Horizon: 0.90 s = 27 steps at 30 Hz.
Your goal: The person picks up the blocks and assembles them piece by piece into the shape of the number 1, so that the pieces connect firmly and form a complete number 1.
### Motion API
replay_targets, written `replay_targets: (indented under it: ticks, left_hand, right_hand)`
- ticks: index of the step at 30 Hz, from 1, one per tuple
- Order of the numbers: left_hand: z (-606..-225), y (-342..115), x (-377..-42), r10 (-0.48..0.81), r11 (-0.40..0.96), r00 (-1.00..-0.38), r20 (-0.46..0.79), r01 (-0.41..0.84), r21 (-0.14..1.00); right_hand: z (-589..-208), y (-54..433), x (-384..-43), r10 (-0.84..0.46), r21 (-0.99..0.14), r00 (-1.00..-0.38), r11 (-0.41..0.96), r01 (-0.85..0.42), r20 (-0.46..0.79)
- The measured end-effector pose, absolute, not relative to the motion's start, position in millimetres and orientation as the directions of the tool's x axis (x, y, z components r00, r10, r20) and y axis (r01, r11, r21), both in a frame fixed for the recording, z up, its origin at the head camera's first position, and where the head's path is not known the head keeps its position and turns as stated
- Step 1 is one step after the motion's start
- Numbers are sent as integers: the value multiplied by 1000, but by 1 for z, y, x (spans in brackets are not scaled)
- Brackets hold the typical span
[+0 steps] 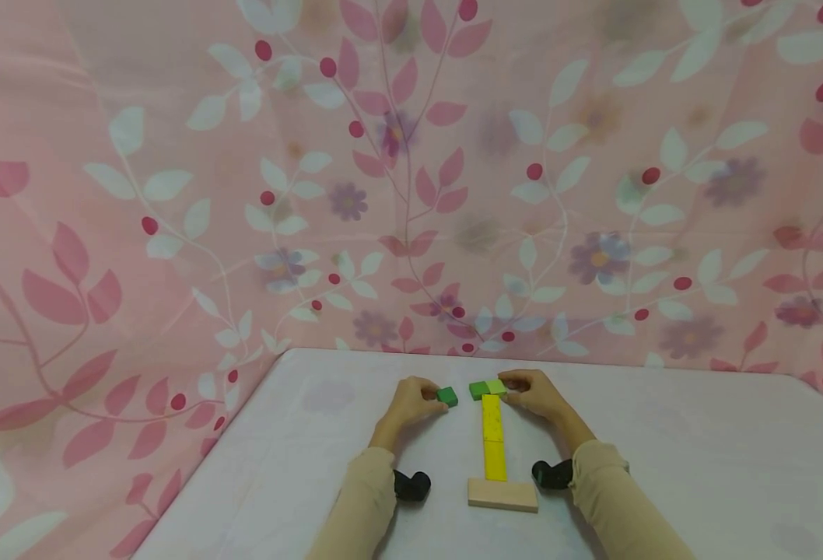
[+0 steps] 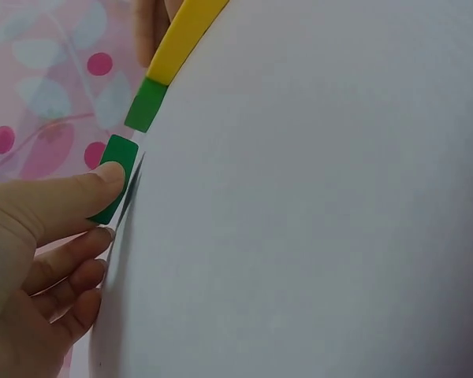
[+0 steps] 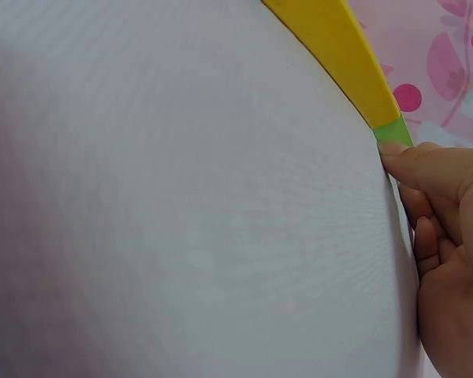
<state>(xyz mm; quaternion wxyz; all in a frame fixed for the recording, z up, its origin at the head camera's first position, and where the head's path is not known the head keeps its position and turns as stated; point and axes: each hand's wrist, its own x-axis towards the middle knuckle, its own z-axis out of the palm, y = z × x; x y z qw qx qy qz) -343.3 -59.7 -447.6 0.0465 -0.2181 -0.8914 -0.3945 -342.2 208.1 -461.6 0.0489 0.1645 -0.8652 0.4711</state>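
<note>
My left hand (image 1: 414,402) pinches a dark green block (image 1: 447,397) between thumb and fingers. In the left wrist view this block (image 2: 115,179) sits just short of another green block (image 2: 147,105). That second green block (image 1: 479,390) lies beside a light green block (image 1: 497,387) at the far end of a line of yellow blocks (image 1: 493,435). With thumb and fingers, my right hand (image 1: 534,393) holds the light green block (image 3: 396,132) at its outer side. Nearest me, a plain wooden plank (image 1: 502,495) lies crosswise at the near end of the yellow line.
A white cloth covers the table (image 1: 299,467). Behind it hangs a pink curtain (image 1: 495,194) with leaves and flowers. Black wrist devices (image 1: 413,487) stick out inward from both sleeves, on either side of the yellow blocks.
</note>
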Motion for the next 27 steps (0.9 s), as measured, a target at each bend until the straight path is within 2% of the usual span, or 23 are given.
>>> replay_targets:
  ticks: [8, 27]
  left_hand:
    - [-448, -45, -344, 335, 625, -920, 203, 378, 683]
    - [-449, -30, -352, 333, 655, -922, 200, 378, 654]
  right_hand:
    - [-461, 209, -344, -230, -815, -952, 498, -295, 204]
    - [-460, 208, -342, -236, -814, -947, 491, -309, 217]
